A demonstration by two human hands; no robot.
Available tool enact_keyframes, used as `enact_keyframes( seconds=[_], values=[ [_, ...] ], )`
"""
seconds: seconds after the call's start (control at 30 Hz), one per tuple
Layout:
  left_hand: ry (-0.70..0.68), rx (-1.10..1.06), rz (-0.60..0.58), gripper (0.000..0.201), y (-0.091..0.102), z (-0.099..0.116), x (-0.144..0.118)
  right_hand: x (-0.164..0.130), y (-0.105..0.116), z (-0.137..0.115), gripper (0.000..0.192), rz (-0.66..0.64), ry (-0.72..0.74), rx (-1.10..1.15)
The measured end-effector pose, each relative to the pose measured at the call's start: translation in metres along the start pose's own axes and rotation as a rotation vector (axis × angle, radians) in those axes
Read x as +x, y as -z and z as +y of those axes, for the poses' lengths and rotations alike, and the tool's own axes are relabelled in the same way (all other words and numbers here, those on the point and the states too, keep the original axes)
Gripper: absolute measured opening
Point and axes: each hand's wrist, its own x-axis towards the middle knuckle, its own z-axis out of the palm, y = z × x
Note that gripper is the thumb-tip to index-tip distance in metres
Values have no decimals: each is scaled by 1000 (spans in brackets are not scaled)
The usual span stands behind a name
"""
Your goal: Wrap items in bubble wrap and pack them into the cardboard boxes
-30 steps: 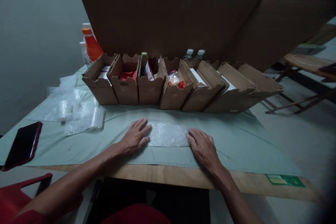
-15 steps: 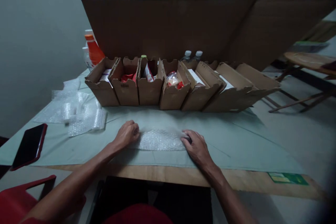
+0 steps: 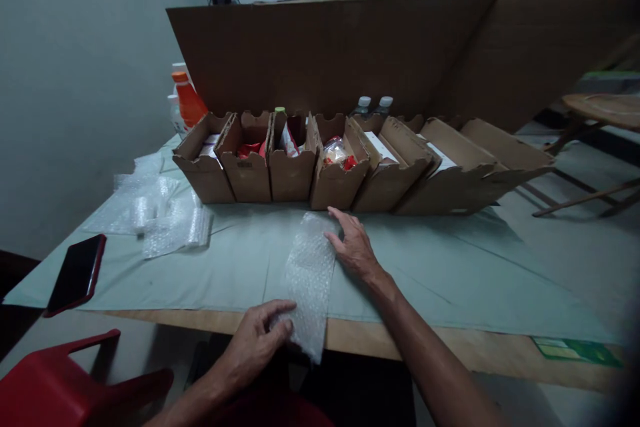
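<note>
At the surface's [image 3: 450, 347] near edge, the left hand [image 3: 255, 340] pinches the overhanging end of a bubble wrap strip [image 3: 310, 277], while the right hand [image 3: 353, 247] lies flat with fingers spread on its far end. Left lie a phone [image 3: 76, 273] and loose bubble wrap [image 3: 160, 213]; open cloth [image 3: 450, 267] stretches right, and cardboard boxes [image 3: 345, 167] wall off the back.

The left hand [image 3: 257, 340] pinches the near end of a bubble wrap strip [image 3: 310, 277] that hangs past the table [image 3: 450, 347] edge; the right hand [image 3: 353, 247] lies flat on its far end; behind stand open boxes [image 3: 295, 167] (some holding red items); left lie more wrap [image 3: 150, 210] and a phone [image 3: 76, 273].
</note>
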Motion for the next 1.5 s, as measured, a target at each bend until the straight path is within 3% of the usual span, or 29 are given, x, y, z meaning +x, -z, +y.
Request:
enact_keyframes(
  seconds=[0.07, 0.13, 0.2, 0.27, 0.33, 0.43, 0.53, 0.6, 0.67, 0.9, 0.97, 1.1, 1.23, 1.33, 1.5],
  values=[
    [60, -155, -41, 67, -2, 1, -1, -15, 8, -4, 53, -82, 67, 22],
    [75, -259, -69, 71, -1, 3, -1, -46, 26, -9, 59, -266, 155, 43],
    [75, -292, -70, 68, 1, 7, -1, -84, 45, -18, 75, -474, 202, 28],
    [79, -284, -78, 63, 0, 10, 1, -118, 51, -30, 86, -567, 204, -7],
    [78, -277, -105, 58, -2, 11, 4, -141, 41, -43, 84, -529, 208, -17],
    [-18, -101, -98, 47, -1, 8, 9, -149, 8, -52, 59, -291, 210, 58],
    [-287, 307, 79, 38, 9, 6, 11, -142, -16, -51, 30, -85, 82, 142],
    [-440, 480, 199, 38, 17, 5, 14, -136, -21, -48, 19, -62, -18, 176],
    [-500, 514, 230, 40, 19, 4, 19, -134, -21, -47, 19, -82, -69, 205],
    [-368, 599, 216, 37, 1, -11, 51, -139, -20, -42, 29, -55, -190, 97],
    [-369, 705, 234, 39, -1, -13, 56, -141, -17, -38, 33, 21, -146, 1],
    [-364, 852, 237, 46, 0, -13, 58, -144, -1, -40, 33, 165, 85, -184],
    [-357, 894, 254, 50, -2, -14, 60, -142, 7, -52, 36, 6, 269, -224],
    [-389, 847, 278, 48, -3, -13, 58, -136, 1, -52, 37, -104, 316, -226],
    [-648, 757, 299, 55, 3, -6, 37, -125, -7, -46, 32, -112, 275, -134]
  ],
)
